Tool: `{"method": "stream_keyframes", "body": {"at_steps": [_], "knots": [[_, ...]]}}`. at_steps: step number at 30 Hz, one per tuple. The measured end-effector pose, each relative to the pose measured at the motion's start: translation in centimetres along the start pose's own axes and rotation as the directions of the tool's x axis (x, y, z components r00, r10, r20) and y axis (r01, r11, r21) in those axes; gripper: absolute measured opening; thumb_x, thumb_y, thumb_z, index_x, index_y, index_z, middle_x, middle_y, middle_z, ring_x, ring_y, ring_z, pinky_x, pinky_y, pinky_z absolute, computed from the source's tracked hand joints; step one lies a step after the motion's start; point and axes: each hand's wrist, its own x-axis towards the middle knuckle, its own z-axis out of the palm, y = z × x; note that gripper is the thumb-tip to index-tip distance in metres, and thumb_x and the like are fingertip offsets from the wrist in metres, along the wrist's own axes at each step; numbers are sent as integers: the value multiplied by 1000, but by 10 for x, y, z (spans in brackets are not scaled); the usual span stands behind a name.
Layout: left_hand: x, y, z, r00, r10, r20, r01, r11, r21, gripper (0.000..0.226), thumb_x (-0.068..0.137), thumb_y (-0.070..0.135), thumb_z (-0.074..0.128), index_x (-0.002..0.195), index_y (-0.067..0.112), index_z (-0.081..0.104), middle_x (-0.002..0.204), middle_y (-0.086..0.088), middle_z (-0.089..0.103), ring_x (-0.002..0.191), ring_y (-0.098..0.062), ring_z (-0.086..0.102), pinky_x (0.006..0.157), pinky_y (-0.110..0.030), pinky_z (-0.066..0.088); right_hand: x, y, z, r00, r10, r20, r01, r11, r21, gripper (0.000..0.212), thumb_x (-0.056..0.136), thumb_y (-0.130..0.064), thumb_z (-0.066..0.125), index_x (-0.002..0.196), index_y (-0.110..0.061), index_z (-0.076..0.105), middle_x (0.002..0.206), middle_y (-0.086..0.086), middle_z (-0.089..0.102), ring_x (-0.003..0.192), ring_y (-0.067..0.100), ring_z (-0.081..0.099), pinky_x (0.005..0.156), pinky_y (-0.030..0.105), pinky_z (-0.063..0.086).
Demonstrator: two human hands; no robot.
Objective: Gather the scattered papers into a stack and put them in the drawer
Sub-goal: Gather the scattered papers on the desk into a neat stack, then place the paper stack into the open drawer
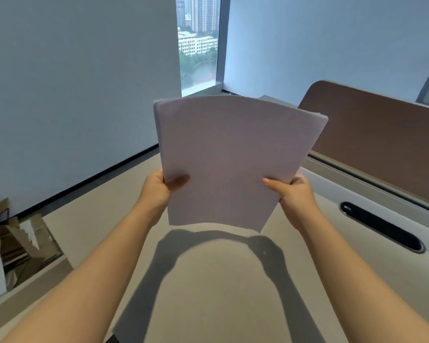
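A stack of white papers (233,154) stands nearly upright in the air above the beige desk (208,280), its lower edge just off the surface. My left hand (159,188) grips the stack's lower left side, thumb in front. My right hand (294,196) grips the lower right side the same way. The sheets are roughly aligned, with edges slightly fanned at the top. No drawer is in view.
A brown divider panel (372,134) runs along the desk's right side, with a black cable slot (382,226) before it. To the left, below the desk edge, sit cardboard boxes (13,243). A grey wall and a narrow window (198,43) are ahead.
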Motion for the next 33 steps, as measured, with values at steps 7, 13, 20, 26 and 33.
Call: {"method": "stream_keyframes", "body": {"at_steps": [7,13,20,26,33], "knots": [[-18,-84,1,985,-168,-36,169,985,20,54,72,-14,65,123,-7,50,66,14,66,48,15,59,53,-1,47,-10,55,-1,982,175,77,-159,971,-177,24,78,17,55,96,4,64,61,-11,70,61,2,62,63,16,51],[-20,-75,7,933,-318,-167,333,940,71,33,83,-4,59,114,-12,57,80,-7,65,72,-21,57,55,-11,51,-8,47,-1,997,39,65,-9,914,-405,23,84,-3,60,100,12,65,90,10,58,85,19,51,71,33,45],[-79,-61,-46,852,-508,-127,515,857,28,24,86,14,59,65,15,46,68,-5,50,60,-17,45,55,-27,34,-31,41,10,993,99,59,-78,955,-287,11,86,-1,54,92,3,63,84,10,57,72,20,52,60,26,39],[-133,-67,-46,819,-541,-190,226,609,-760,15,93,12,46,85,7,58,86,-10,63,79,-20,62,62,-28,58,-69,46,46,966,252,53,-251,968,-29,13,87,-5,55,95,2,62,92,8,61,83,24,59,76,36,50],[-169,-63,-61,747,-475,-465,118,783,-611,24,91,8,52,115,10,57,104,-6,63,92,-25,59,81,-38,49,-109,52,104,884,382,268,-425,897,120,12,89,-1,53,98,-10,55,103,6,57,89,21,57,83,31,48]]}}
